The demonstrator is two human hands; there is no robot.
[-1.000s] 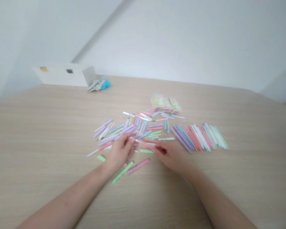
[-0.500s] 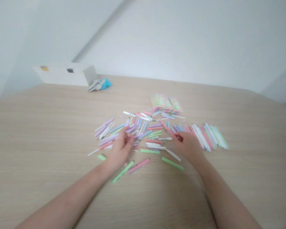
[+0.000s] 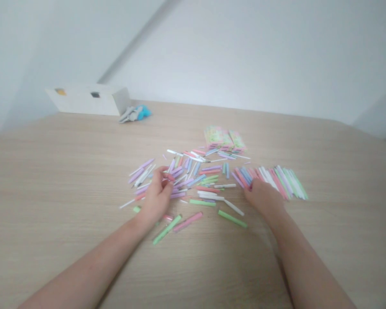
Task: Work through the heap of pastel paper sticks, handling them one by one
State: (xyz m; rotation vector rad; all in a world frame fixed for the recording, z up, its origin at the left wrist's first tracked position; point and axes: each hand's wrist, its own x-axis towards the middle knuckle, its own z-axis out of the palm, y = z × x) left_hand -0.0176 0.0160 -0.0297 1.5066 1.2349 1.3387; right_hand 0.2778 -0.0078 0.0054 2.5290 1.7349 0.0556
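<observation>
Head view: slim pastel sticks lie scattered on a pale wood-grain table. Left hand curled, fingers pressed together on a pink stick; right hand over a fanned stick row — grip hidden, cannot tell.

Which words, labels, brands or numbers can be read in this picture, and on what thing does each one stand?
Printed packets: the print is too blurred to read.
White box: a yellow mark and a dark mark, too small to tell what they are.
Pastel sticks: no readable text.
</observation>
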